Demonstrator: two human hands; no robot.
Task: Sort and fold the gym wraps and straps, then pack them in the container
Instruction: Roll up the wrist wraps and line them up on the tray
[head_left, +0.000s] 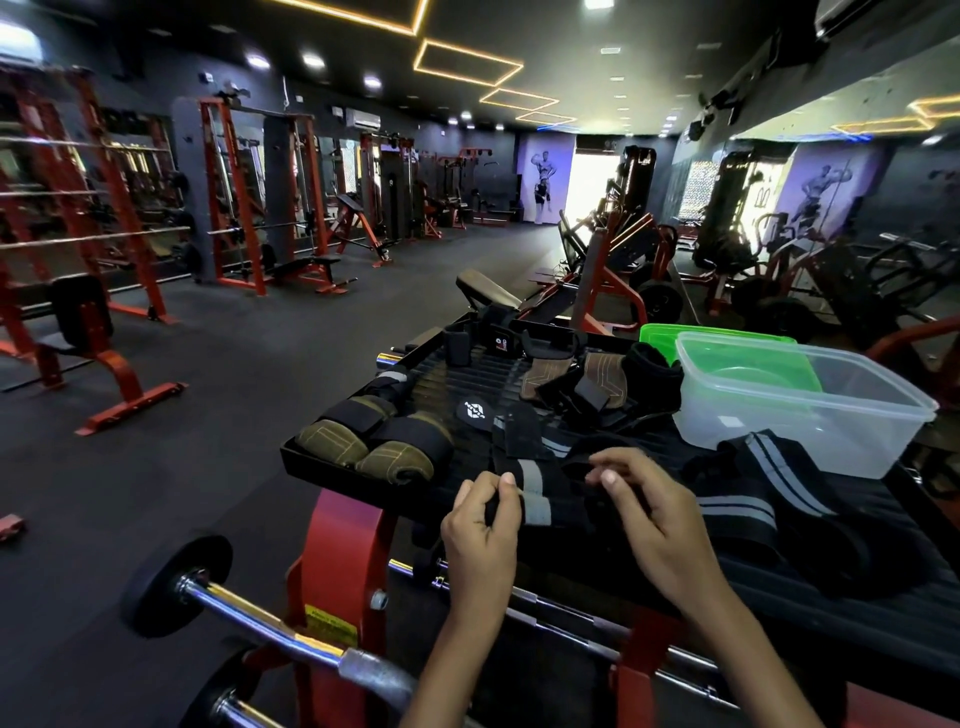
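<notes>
A black wrap with grey stripes lies across the near edge of a black ribbed platform. My left hand pinches its left end between thumb and fingers. My right hand grips the black fabric just to the right of the stripes. A longer black strap with grey stripes sprawls to the right. A clear plastic container stands empty at the back right, its green lid behind it. Olive padded grips sit at the platform's left, brown leather grips and more black wraps further back.
The platform sits on a red machine frame. A chrome barbell with black plates lies below, near my left forearm. Red racks, benches and machines stand around a dark rubber floor to the left.
</notes>
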